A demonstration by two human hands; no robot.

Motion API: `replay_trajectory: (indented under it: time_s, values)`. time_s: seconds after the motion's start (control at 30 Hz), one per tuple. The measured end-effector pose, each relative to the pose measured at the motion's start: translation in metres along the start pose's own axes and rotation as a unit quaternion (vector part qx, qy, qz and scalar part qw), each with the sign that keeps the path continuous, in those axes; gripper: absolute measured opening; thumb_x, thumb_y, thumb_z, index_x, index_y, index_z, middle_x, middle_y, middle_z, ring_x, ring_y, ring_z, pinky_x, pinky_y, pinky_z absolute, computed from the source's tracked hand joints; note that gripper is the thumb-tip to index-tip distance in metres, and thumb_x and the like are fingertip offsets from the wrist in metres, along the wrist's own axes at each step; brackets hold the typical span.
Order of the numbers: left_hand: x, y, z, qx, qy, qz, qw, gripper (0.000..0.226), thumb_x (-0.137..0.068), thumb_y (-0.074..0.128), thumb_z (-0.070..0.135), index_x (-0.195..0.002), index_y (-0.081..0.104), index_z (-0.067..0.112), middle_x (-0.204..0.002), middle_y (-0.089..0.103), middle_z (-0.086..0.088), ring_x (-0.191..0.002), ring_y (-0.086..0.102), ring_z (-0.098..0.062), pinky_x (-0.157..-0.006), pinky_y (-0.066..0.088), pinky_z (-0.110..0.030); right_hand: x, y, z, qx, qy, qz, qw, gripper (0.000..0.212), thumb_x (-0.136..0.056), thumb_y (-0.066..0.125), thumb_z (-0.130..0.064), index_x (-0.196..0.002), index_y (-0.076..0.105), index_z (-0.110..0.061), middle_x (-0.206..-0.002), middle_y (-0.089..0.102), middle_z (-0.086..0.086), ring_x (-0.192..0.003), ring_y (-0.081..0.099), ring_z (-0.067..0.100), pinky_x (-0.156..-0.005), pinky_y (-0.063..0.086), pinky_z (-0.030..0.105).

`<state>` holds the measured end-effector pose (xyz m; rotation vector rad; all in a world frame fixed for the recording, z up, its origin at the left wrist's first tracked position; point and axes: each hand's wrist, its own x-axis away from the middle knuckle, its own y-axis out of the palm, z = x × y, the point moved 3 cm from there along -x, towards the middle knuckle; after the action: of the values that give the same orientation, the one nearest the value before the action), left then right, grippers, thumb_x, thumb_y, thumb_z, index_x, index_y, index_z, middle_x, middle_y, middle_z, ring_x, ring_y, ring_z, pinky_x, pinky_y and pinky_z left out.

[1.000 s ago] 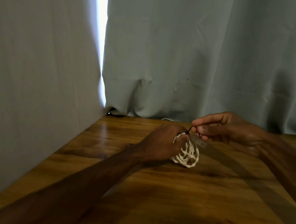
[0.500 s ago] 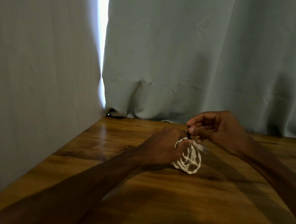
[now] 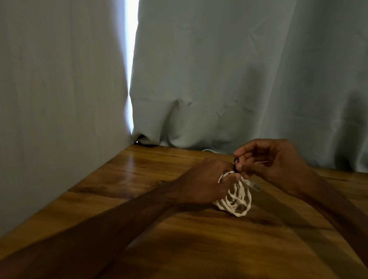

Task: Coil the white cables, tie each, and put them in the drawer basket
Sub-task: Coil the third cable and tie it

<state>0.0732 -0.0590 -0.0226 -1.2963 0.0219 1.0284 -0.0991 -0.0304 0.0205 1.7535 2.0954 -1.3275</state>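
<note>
Cable (image 3: 236, 199) gripped; right fingers (image 3: 247, 149) pinch tie (image 3: 236, 161).

No writing, label, brand, number or sign could be read anywhere in the room from where I stood.

cable coil (image 3: 237, 202) on table (image 3: 166, 243), betw. L hand (image 3: 203, 182) & R hand (image 3: 274, 164); curtain (image 3: 239, 65) behind

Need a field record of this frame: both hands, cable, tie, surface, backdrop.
left hand: grips the top of the coiled white twisted cable
right hand: pinches the thin black tie just above the coil
cable: bundled, lower loops appear to rest on the brown wooden table; clear plug sticks out
tie state: cannot tell if fastened
backdrop: grey-green curtain
</note>
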Motion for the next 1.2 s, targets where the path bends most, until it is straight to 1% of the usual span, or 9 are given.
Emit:
replay_trajectory:
  time_s: [0.1, 0.27, 0.47, 0.6, 0.83, 0.9, 1.03, 1.13, 1.2]
  values:
    - [0.0004, -0.0004, 0.0008, -0.005, 0.006, 0.003, 1.000, 0.029, -0.106, 0.051, 0.028, -0.088, 0.068, 0.012, -0.076, 0.065, 0.001, -0.067, 0.060, -0.010, -0.060, 0.046, -0.030, -0.0002, -0.0007, -0.0007, 0.032, -0.009, -0.006, 0.999, 0.022, -0.080, 0.081, -0.004, -0.101, 0.076, -0.010, -0.086, 0.077, 0.006, -0.077, 0.075, 0.017, -0.075, 0.064, 0.036]
    - [0.0010, 0.0003, -0.0006, -0.002, 0.004, -0.001, 1.000, 0.032, -0.105, 0.049, 0.032, -0.091, 0.069, 0.013, -0.079, 0.068, 0.000, -0.069, 0.063, -0.010, -0.064, 0.053, -0.039, -0.0003, -0.0002, 0.0013, 0.036, 0.002, -0.013, 0.999, 0.022, -0.081, 0.081, -0.004, -0.100, 0.076, -0.014, -0.087, 0.077, 0.003, -0.080, 0.074, 0.016, -0.079, 0.063, 0.042]
    - [0.0016, 0.0007, -0.0030, -0.007, 0.000, -0.003, 1.000, 0.031, -0.104, 0.048, 0.032, -0.087, 0.068, 0.016, -0.075, 0.066, 0.002, -0.066, 0.061, -0.010, -0.061, 0.051, -0.040, -0.0011, 0.0014, -0.0005, -0.011, 0.032, -0.038, 0.999, 0.025, -0.078, 0.082, 0.000, -0.101, 0.074, -0.007, -0.082, 0.077, 0.009, -0.079, 0.076, 0.023, -0.081, 0.063, 0.033]
    - [0.0010, 0.0010, -0.0014, -0.012, 0.000, -0.008, 1.000, 0.030, -0.105, 0.047, 0.034, -0.089, 0.067, 0.018, -0.077, 0.067, 0.004, -0.069, 0.062, -0.008, -0.065, 0.052, -0.042, -0.0012, 0.0012, 0.0031, -0.048, 0.055, -0.011, 0.997, 0.023, -0.079, 0.081, 0.001, -0.100, 0.074, -0.004, -0.082, 0.078, 0.013, -0.080, 0.076, 0.031, -0.076, 0.063, 0.031]
    - [0.0008, -0.0010, 0.0022, -0.022, -0.001, -0.010, 1.000, 0.031, -0.105, 0.047, 0.036, -0.095, 0.069, 0.018, -0.083, 0.069, 0.003, -0.074, 0.064, -0.010, -0.070, 0.053, -0.043, -0.0021, 0.0000, 0.0046, -0.051, 0.069, -0.024, 0.996, 0.022, -0.081, 0.080, 0.003, -0.100, 0.074, -0.006, -0.084, 0.077, 0.013, -0.079, 0.075, 0.026, -0.075, 0.063, 0.029]
    - [0.0005, 0.0001, 0.0030, -0.024, 0.000, -0.014, 1.000, 0.031, -0.105, 0.046, 0.037, -0.094, 0.068, 0.018, -0.083, 0.069, 0.003, -0.074, 0.064, -0.010, -0.069, 0.053, -0.041, -0.0020, -0.0002, 0.0032, -0.046, 0.064, -0.025, 0.997, 0.021, -0.080, 0.080, 0.002, -0.099, 0.073, -0.005, -0.082, 0.077, 0.014, -0.077, 0.075, 0.023, -0.074, 0.061, 0.027]
    - [0.0006, -0.0013, 0.0054, -0.023, 0.001, -0.026, 0.999, 0.024, -0.107, 0.048, 0.033, -0.091, 0.063, 0.025, -0.082, 0.066, 0.007, -0.075, 0.062, -0.007, -0.065, 0.047, -0.024, -0.0015, 0.0005, 0.0007, -0.028, 0.055, -0.037, 0.997, 0.017, -0.081, 0.079, 0.002, -0.094, 0.071, -0.003, -0.076, 0.077, 0.011, -0.078, 0.076, 0.020, -0.077, 0.059, 0.024]
    - [0.0003, -0.0018, 0.0057, -0.024, 0.002, -0.031, 0.999, 0.025, -0.108, 0.047, 0.033, -0.092, 0.064, 0.023, -0.084, 0.067, 0.005, -0.075, 0.062, -0.007, -0.066, 0.046, -0.024, -0.0017, -0.0004, 0.0017, -0.033, 0.059, -0.033, 0.997, 0.013, -0.082, 0.079, 0.002, -0.093, 0.072, -0.003, -0.078, 0.078, 0.011, -0.077, 0.077, 0.023, -0.077, 0.061, 0.028]
    - [-0.0004, -0.0012, 0.0021, -0.015, -0.009, -0.030, 0.999, 0.029, -0.108, 0.048, 0.032, -0.094, 0.067, 0.017, -0.085, 0.069, 0.002, -0.076, 0.063, -0.008, -0.068, 0.051, -0.029, -0.0019, 0.0009, 0.0025, -0.022, 0.057, -0.029, 0.998, 0.013, -0.082, 0.079, 0.000, -0.094, 0.075, -0.005, -0.081, 0.079, 0.008, -0.078, 0.077, 0.023, -0.075, 0.062, 0.029]
